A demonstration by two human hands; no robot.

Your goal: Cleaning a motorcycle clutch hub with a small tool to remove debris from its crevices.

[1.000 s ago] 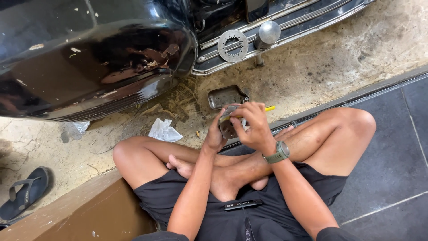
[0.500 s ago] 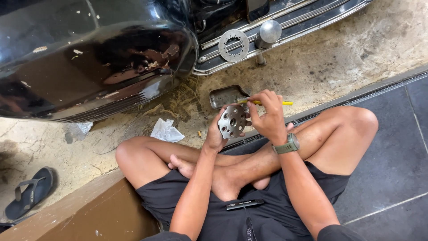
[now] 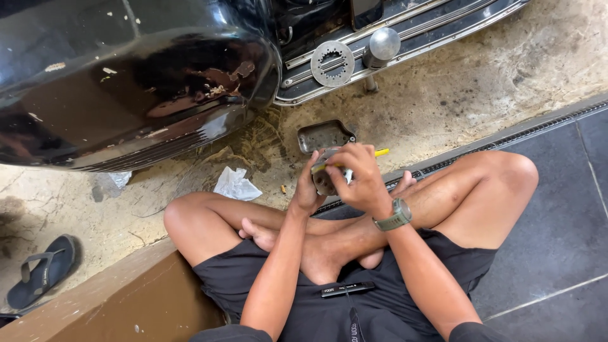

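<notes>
I sit cross-legged on the floor with both hands raised over my shins. My left hand [image 3: 308, 190] grips a round grey metal part [image 3: 323, 182] from the left side. My right hand [image 3: 358, 178], with a green watch on the wrist, lies over the top of the part and hides most of it. This hand holds a yellow-handled tool [image 3: 380, 152] whose handle end sticks out to the right past the fingers. The tool's tip is hidden against the part.
A black scooter body [image 3: 126, 82] fills the upper left. On its footboard lie a toothed metal ring [image 3: 332, 63] and a chrome knob [image 3: 383, 44]. A small metal tray [image 3: 324, 135], crumpled white paper [image 3: 235, 185] and a sandal [image 3: 41, 272] lie on the concrete. A black pen-like object [image 3: 347, 289] rests on my lap.
Half a second ago the perforated face of the round part was turned up and visible. My right hand has since closed over it with the yellow tool, hiding it.
</notes>
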